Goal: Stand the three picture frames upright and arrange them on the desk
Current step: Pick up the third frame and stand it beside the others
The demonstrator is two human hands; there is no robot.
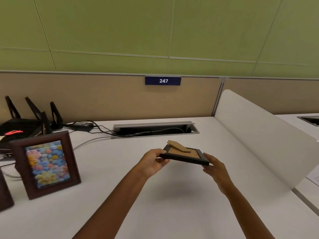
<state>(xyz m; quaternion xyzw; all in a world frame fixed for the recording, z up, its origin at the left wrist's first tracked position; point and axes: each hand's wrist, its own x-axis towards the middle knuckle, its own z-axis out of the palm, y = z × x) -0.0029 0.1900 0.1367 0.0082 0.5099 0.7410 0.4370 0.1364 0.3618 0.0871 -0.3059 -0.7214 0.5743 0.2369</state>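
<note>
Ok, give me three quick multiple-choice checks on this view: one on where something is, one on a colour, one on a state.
1. Where does the flower-picture frame stand?
A. On the desk's left side
B. Against the white divider
C. Inside the cable tray

2. What colour is the frame held in the hands?
A. White
B. Black
C. Red

3. How is the held frame oriented?
A. Upright, picture facing the camera
B. Lying on the desk
C. Roughly flat in the air, cardboard back up

Answers:
1 A: it stands on the desk at the left, in front of the router.
2 B: the black frame has a dark rim around a brown backing.
3 C: the left hand and right hand hold it by its ends above the desk, its easel stand on top.
</note>
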